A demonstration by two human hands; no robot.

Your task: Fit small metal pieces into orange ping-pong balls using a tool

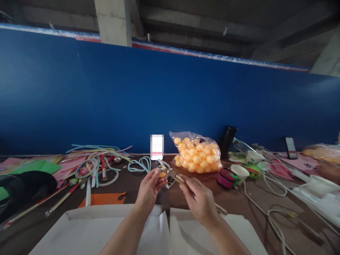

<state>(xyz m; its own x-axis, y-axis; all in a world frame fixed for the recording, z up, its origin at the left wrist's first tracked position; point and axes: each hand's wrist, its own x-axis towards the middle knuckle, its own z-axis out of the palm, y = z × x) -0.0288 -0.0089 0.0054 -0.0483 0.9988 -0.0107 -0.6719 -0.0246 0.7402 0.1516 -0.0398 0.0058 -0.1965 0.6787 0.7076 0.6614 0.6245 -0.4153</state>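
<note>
In the middle of the head view my left hand (149, 187) is closed, thumb and fingertips pinching a small shiny piece (162, 170) too small to name. My right hand (199, 196) is wrapped around a long wooden-handled tool (181, 180) with a flat grey-brown head. The tool's head reaches the fingertips of my left hand, touching or nearly touching the piece there. An orange round thing (162, 174) shows just behind those fingertips. Below and behind the tool is a small box (170, 183) of dark bits, partly hidden.
Behind my hands stand a lit phone (157, 147) and a clear bag of orange balls (196, 156). White cardboard (106, 230) lies in front. Tubes and coloured paper (37, 165) fill the left; a purple pouch (225, 178), cup (239, 172) and white cables (261, 209) lie right.
</note>
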